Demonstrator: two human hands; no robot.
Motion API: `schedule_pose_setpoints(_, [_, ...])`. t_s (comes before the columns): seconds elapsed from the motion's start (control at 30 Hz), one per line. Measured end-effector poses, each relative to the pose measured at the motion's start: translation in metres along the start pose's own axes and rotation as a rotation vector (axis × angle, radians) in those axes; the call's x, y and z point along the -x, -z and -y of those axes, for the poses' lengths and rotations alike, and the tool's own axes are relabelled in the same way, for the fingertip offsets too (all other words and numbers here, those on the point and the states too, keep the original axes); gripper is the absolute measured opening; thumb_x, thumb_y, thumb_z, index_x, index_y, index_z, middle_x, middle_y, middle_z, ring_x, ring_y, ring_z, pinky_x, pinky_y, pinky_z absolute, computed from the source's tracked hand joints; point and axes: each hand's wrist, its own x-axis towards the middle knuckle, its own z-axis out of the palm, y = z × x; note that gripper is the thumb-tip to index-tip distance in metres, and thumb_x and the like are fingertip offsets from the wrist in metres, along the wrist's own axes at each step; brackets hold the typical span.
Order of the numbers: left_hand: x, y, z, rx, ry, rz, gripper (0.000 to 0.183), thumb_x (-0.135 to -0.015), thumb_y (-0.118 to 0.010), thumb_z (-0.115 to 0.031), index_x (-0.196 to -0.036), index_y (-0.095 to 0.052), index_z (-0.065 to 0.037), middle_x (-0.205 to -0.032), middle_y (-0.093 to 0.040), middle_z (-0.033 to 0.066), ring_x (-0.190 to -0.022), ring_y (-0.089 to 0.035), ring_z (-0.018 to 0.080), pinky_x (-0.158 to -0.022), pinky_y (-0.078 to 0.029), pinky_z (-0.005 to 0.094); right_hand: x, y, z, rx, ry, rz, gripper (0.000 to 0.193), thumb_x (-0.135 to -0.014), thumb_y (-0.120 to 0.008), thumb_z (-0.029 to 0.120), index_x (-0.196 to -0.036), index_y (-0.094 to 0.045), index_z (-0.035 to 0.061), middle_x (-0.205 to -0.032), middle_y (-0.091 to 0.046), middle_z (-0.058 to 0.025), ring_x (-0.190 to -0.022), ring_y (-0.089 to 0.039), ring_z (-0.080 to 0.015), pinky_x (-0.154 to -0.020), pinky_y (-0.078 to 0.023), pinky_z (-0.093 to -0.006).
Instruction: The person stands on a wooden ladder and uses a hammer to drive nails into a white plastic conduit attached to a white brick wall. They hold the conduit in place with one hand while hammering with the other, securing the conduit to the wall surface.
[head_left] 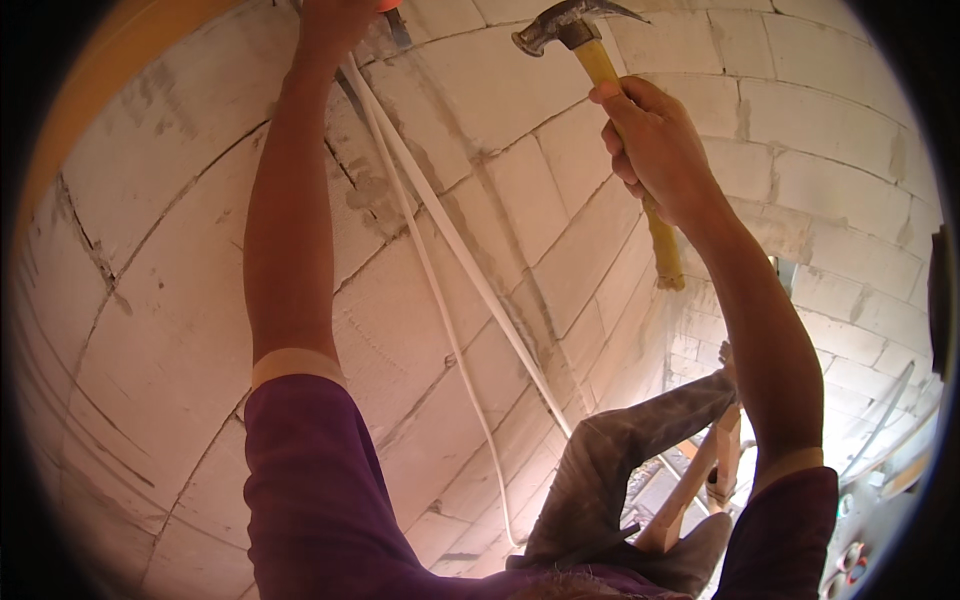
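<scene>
My right hand is wrapped round the yellow handle of a claw hammer, raised in front of the wall. The dark steel head is at the top, and the worn handle end sticks out below my fist. My left hand reaches up against the wall at the upper left, closed; its fingers are partly cut off by the picture's edge. Beside it show a bright red-orange piece and a short, flat dark metal end; what they belong to is hidden. Two white conduits run down the wall from near that hand.
The wall is of large pale blocks with dark joints. My bent leg in grey trousers is at the lower right, by wooden beams. Farther down, the bright floor area holds round objects. An orange-brown band curves along the upper left.
</scene>
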Motion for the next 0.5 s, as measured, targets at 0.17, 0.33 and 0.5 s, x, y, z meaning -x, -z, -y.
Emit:
schedule_pose_setpoints(0.17, [-0.003, 0.007, 0.000, 0.059, 0.053, 0.239, 0.019, -0.087, -0.068, -0.011, -0.104, -0.064, -0.003, -0.089, -0.065, 0.0002, -0.082, -0.063, 0.0105, -0.073, -0.053, 0.0302, 0.010, 0.014, -0.024, 0.004, -0.037, 0.008, 0.033, -0.103, -0.055, 0.036, -0.107, -0.062, 0.0037, -0.062, -0.049, 0.0022, -0.044, -0.039, -0.0045, -0.040, -0.031, -0.0251])
schedule_pose_setpoints(0.33, [-0.009, 0.016, -0.007, 0.173, 0.013, 0.331, 0.025, -0.086, -0.071, -0.013, -0.110, -0.065, -0.006, -0.094, -0.067, 0.0013, -0.086, -0.064, 0.0112, -0.077, -0.052, 0.0288, 0.030, 0.026, -0.045, -0.058, -0.108, -0.007, 0.029, -0.103, -0.056, 0.035, -0.105, -0.062, 0.0063, -0.062, -0.048, 0.0038, -0.044, -0.037, -0.0030, -0.039, -0.028, -0.0232])
schedule_pose_setpoints(0.5, [-0.003, 0.038, -0.024, 0.295, -0.037, 0.371, 0.033, -0.087, -0.077, -0.023, -0.113, -0.066, -0.006, -0.098, -0.069, 0.0033, -0.088, -0.067, 0.0152, -0.079, -0.054, 0.0322, 0.046, 0.047, -0.070, -0.124, -0.160, -0.007, 0.032, -0.105, -0.055, 0.037, -0.112, -0.063, 0.0076, -0.064, -0.048, 0.0043, -0.043, -0.039, -0.0024, -0.037, -0.027, -0.0201])
